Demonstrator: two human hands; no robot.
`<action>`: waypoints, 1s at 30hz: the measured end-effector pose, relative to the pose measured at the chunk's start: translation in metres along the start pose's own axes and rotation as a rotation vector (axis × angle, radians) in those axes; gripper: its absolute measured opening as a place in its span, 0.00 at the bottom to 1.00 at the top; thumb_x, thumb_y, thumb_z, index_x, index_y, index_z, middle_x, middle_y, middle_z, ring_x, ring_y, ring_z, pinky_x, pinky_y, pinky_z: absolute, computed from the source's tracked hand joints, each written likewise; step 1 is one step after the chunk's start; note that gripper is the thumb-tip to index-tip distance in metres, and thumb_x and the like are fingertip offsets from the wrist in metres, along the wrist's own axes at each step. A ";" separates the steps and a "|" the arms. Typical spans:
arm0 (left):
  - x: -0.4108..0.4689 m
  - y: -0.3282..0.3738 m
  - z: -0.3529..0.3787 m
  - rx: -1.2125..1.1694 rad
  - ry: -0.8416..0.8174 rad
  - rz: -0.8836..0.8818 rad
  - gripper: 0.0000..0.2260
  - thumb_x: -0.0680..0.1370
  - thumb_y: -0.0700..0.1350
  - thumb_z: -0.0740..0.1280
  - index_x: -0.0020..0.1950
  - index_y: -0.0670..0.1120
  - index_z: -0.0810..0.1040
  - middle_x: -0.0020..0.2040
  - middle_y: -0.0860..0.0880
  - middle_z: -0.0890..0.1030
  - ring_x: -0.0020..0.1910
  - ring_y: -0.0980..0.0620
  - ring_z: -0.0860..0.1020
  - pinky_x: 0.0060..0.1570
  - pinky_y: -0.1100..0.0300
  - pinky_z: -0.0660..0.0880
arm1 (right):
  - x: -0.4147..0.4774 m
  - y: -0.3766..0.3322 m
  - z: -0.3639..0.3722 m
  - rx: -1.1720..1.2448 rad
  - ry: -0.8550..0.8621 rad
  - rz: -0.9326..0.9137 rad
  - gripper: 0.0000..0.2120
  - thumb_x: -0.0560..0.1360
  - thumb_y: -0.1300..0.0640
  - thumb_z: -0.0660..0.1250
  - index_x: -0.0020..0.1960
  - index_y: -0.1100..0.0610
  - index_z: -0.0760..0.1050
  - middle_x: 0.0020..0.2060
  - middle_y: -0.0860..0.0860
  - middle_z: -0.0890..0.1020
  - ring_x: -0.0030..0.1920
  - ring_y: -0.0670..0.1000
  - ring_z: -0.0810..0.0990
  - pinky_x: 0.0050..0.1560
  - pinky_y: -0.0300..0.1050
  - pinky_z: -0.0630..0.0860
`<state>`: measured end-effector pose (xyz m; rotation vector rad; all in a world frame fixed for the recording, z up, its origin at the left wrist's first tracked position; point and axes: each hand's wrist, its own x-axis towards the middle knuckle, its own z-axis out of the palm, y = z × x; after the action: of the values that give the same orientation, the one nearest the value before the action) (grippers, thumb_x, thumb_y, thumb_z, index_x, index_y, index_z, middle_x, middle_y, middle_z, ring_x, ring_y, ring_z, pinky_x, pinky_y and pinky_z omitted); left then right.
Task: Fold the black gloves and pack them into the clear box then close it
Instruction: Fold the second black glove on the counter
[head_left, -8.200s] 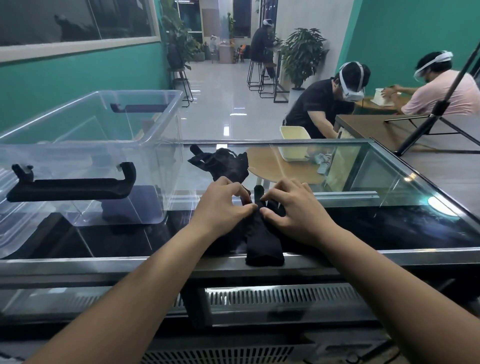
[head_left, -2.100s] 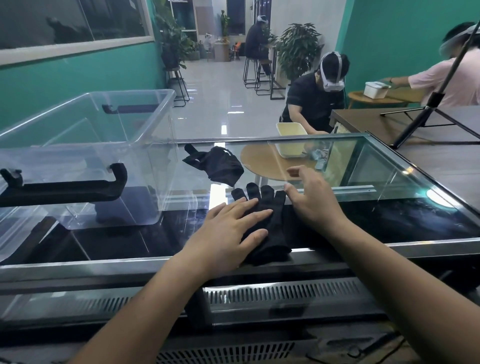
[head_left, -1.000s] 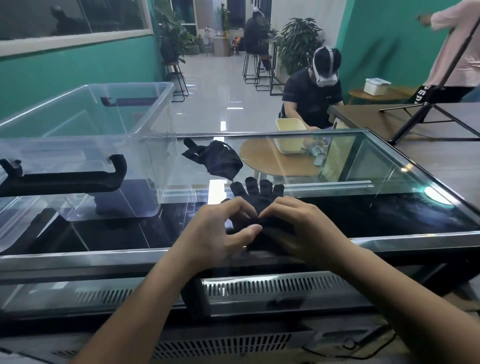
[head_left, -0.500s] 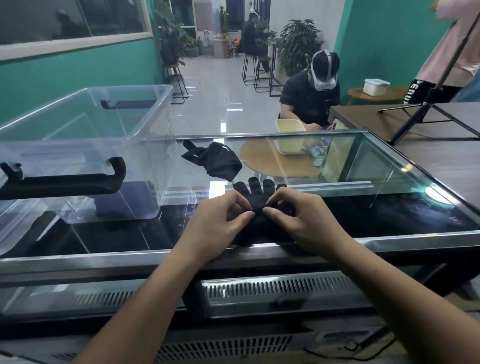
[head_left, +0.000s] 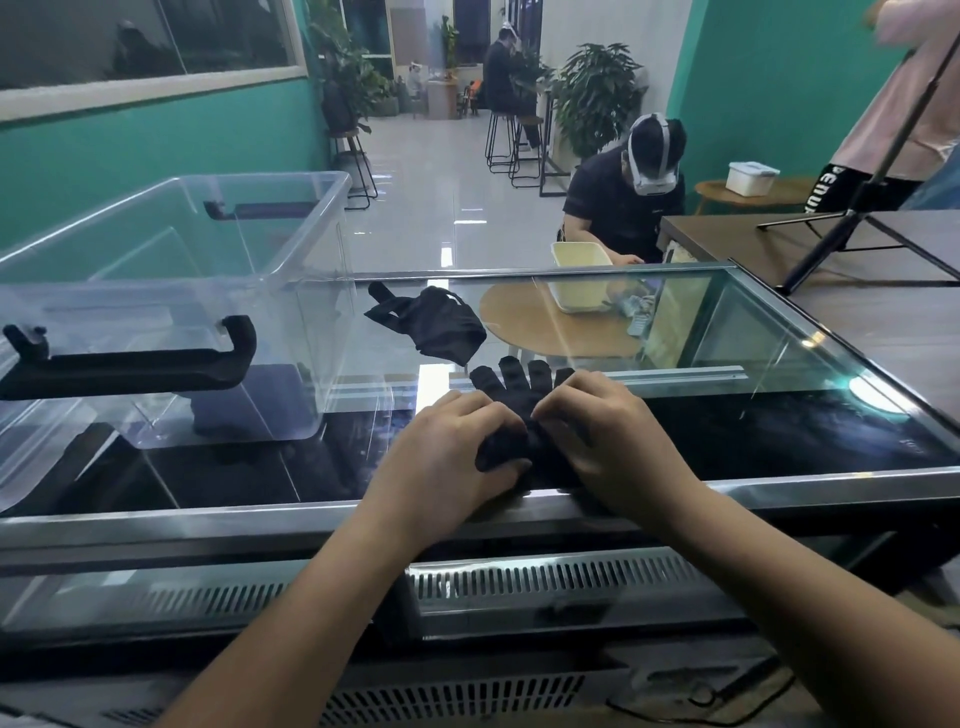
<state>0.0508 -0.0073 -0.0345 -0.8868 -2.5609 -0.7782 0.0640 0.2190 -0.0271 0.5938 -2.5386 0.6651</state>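
**Both hands bunch the near glove at the bench edge**

The near black glove (head_left: 521, 378) lies on the glass top of the bench (head_left: 208, 514), just inside its near metal rim. Its fingers fan out flat toward the far side. Its cuff end is gathered up under the two hands.

The left hand (head_left: 441, 457) has its fingers curled over the left part of the cuff end. A fold of black cloth shows between thumb and fingers, so its grip is closed round the glove.

The right hand (head_left: 608, 441) sits just beside it, the knuckles of the two almost touching. Its fingers are bent, with the tips dug into the cloth at the glove's middle, and its grip is likewise tight on the glove.

The second black glove (head_left: 436, 325) lies crumpled farther back on the glass, apart from the hands and from the near glove.

The clear box (head_left: 291, 322) stands open on the left of the bench, well apart from both gloves. It has a black handle clip (head_left: 130, 358) on its near wall and another on its far wall.

Beyond the bench a person in a headset (head_left: 623, 202) sits at a round wooden table (head_left: 550, 332) with a cream tray (head_left: 579, 280) on it. To the right a tripod (head_left: 857, 208) stands on a brown table.
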 end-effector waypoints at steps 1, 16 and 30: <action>0.000 0.000 0.000 0.001 0.009 0.001 0.13 0.75 0.55 0.77 0.58 0.56 0.84 0.52 0.59 0.82 0.53 0.55 0.78 0.52 0.57 0.77 | 0.000 0.001 0.000 -0.008 -0.023 -0.030 0.03 0.80 0.57 0.70 0.53 0.54 0.83 0.48 0.49 0.80 0.48 0.52 0.78 0.49 0.53 0.77; 0.004 -0.004 -0.009 -0.226 -0.016 -0.297 0.02 0.82 0.48 0.68 0.53 0.55 0.79 0.44 0.55 0.83 0.45 0.57 0.80 0.46 0.61 0.75 | 0.008 -0.002 -0.004 0.198 -0.140 0.081 0.09 0.79 0.51 0.74 0.58 0.48 0.81 0.45 0.42 0.84 0.45 0.42 0.81 0.47 0.40 0.78; 0.021 -0.008 0.004 -0.106 0.127 -0.344 0.05 0.81 0.53 0.72 0.49 0.53 0.79 0.39 0.56 0.81 0.41 0.55 0.80 0.44 0.52 0.79 | 0.017 0.004 0.007 0.057 -0.011 0.237 0.07 0.79 0.48 0.73 0.48 0.51 0.82 0.42 0.45 0.78 0.45 0.47 0.78 0.48 0.44 0.72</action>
<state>0.0291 0.0000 -0.0315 -0.4101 -2.6089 -1.0385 0.0461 0.2134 -0.0257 0.3170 -2.6326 0.8201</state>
